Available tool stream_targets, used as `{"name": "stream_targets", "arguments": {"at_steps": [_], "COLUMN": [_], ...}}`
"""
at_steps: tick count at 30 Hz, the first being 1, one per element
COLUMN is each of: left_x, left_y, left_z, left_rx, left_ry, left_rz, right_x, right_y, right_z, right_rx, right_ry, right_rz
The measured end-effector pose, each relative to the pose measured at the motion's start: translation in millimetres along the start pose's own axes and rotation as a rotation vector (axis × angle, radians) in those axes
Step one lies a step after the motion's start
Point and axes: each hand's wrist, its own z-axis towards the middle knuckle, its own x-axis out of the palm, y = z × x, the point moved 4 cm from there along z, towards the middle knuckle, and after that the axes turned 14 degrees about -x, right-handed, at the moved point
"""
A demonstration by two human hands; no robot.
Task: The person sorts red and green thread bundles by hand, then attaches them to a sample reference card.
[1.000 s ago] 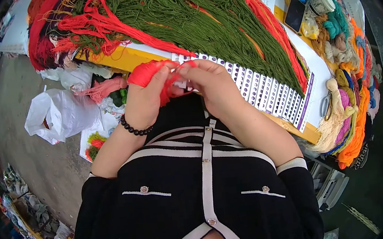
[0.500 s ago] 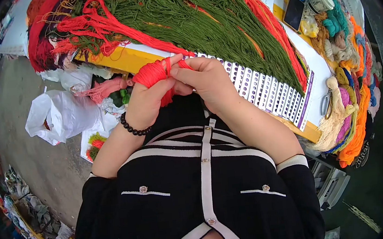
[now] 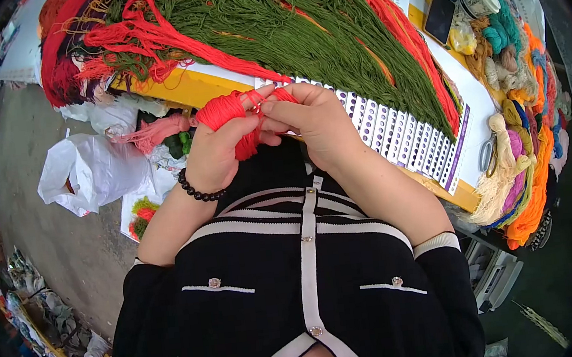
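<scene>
A bundle of red yarn point(image 3: 222, 110) is wound around the fingers of my left hand point(image 3: 217, 154), which wears a black bead bracelet at the wrist. My right hand point(image 3: 313, 123) pinches strands of the same red yarn beside the left fingers. Both hands are close to my chest, just in front of the table edge. Behind them lies a white perforated card point(image 3: 397, 137) with rows of holes, and a large spread of green yarn point(image 3: 284, 29) with red strands point(image 3: 145, 36) across it.
The yellow table edge point(image 3: 182, 88) runs behind my hands. Skeins of many colours point(image 3: 527, 153) hang at the right, near scissors point(image 3: 486, 155) and a dark phone point(image 3: 439, 19). White plastic bags point(image 3: 90, 171) and yarn scraps lie on the grey floor at left.
Both hands have stayed in place while the fingers shifted; the red bundle on my left hand sits more compactly and my right fingers now pinch strands closer to it.
</scene>
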Motion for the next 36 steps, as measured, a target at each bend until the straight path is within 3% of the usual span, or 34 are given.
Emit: {"name": "stream_targets", "arguments": {"at_steps": [4,7,9,10,11,12,13,14,15,17,21,22,23,24,25,26,27,28,30,31,32,33,34,36], "left_x": [0,-6,-23,-43,-52,-98,-119,-161,-193,-266,-352,-413,-414,-409,-401,-394,-388,-361,-296,-219,-191,-153,-112,-53], "left_y": [0,-1,-3,-11,-26,-31,-48,-57,-65,-70,-90,-92,-94,-98,-103,-107,-107,-103,-86,-72,-58,-45,-34,-18], "left_z": [0,-1,-5,-4,-9,-20,-26,-30,-33,-46,-92,-106,-119,-125,-133,-137,-131,-113,-67,-43,-19,-2,13,35], "left_rx": [-0.024,0.004,0.007,-0.001,0.123,0.154,0.165,0.212,0.216,0.1,0.289,0.312,0.314,0.313,0.365,0.416,0.364,0.294,0.098,0.03,-0.116,-0.22,-0.321,-0.435], "left_ry": [-0.092,-0.146,-0.051,0.11,0.371,-0.134,-0.036,-0.153,-0.062,0.039,-0.846,-0.947,-1.076,-1.079,-1.221,-1.358,-1.341,-1.186,-0.78,-0.748,-0.404,-0.271,-0.139,0.037], "left_rz": [0.174,0.203,-0.112,-0.287,-0.373,-0.5,-0.608,-0.718,-0.736,-0.894,-0.749,-0.463,-0.45,-0.449,-0.329,-0.203,-0.032,-0.039,-0.086,-0.174,-0.226,-0.237,-0.246,-0.149], "right_x": [4,-7,-18,-18,-33,-44,-37,-34,-51,-92,-238,-277,-299,-339,-377,-392,-368,-323,-265,-206,-197,-173,-132,-106], "right_y": [-1,2,49,71,81,106,138,167,186,209,245,263,284,310,338,361,358,342,288,246,199,148,113,47], "right_z": [-2,1,6,0,1,3,-13,-32,-44,-61,-95,-110,-126,-147,-171,-195,-190,-176,-122,-91,-65,-36,-23,1], "right_rx": [-0.002,-0.097,-0.649,-0.926,-0.571,-0.385,-0.341,-0.378,-0.466,-0.513,-0.513,-0.546,-0.561,-0.635,-0.7,-0.909,-0.952,-0.992,-0.814,-0.504,-0.374,-0.238,-0.13,-0.208], "right_ry": [-0.035,0.022,-0.034,-0.069,-0.133,-0.074,0.132,0.188,0.212,0.167,-0.292,-0.445,-0.6,-0.833,-1.06,-1.003,-1.061,-1.118,-0.985,-0.945,-0.717,-0.4,-0.242,0.005], "right_rz": [0.003,-0.209,-0.916,-1.269,-0.429,0.046,0.332,0.5,0.689,0.552,0.142,0.086,-0.022,-0.3,-0.588,-1.175,-1.252,-1.33,-1.251,-1.437,-1.313,-1.299,-1.266,-1.065]}}
